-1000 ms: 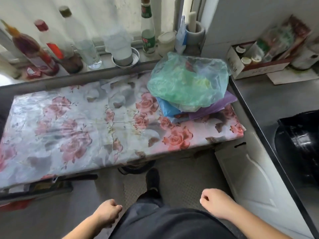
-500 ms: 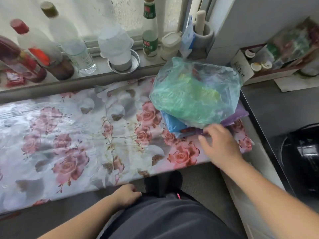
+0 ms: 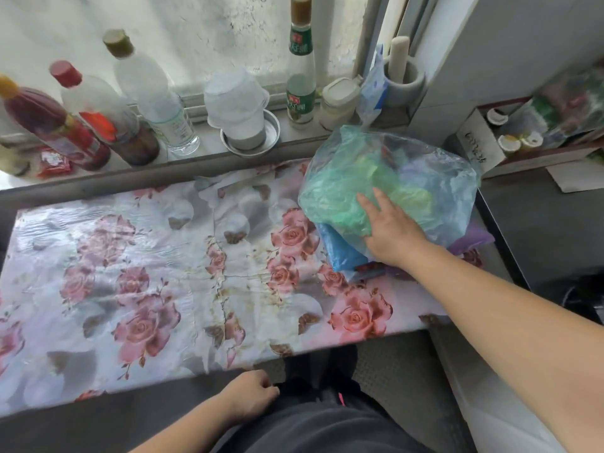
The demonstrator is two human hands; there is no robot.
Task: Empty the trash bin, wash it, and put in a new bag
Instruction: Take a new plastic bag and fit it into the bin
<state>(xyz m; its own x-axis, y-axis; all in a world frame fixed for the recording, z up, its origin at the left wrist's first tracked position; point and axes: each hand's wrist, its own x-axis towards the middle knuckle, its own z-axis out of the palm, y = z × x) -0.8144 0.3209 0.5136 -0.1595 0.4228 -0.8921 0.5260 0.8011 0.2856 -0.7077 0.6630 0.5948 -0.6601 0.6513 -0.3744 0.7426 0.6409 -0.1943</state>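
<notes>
Right hand: my right hand (image 3: 389,228) lies on the front of the bag bundle (image 3: 385,181), fingers spread and fairly straight against the plastic — pressing it, not gripping as far as I can see.
Left hand: my left hand (image 3: 250,395) hangs low by my lap below the counter edge, fingers loosely curled, holding nothing.
Bag bundle: a translucent green-blue plastic bag stuffed with other crumpled bags, sitting at the back right of the counter (image 3: 147,289) with its floral cover.
Under it: a blue bag (image 3: 340,253) and a purple sheet of plastic (image 3: 474,238) lie flat beneath the bundle, their edges poking out.
Trash bin: not in view, so I cannot tell whether it is emptied or washed.
Windowsill: sauce bottles (image 3: 94,116), a clear water bottle (image 3: 153,99), a green-labelled bottle (image 3: 300,70) and a wrapped cup in a metal dish (image 3: 250,138) stand behind the counter.
Stage, as I judge it: I am at the spare bags, which suggests the last step — choosing a new liner.
Left to do: pick one bag out of the stack, carry it to the bin and fit it inside; the emptying and washing I can neither confirm nor rule out.
Care: the bundle is light and slippery, so pulling one bag may drag the rest.
</notes>
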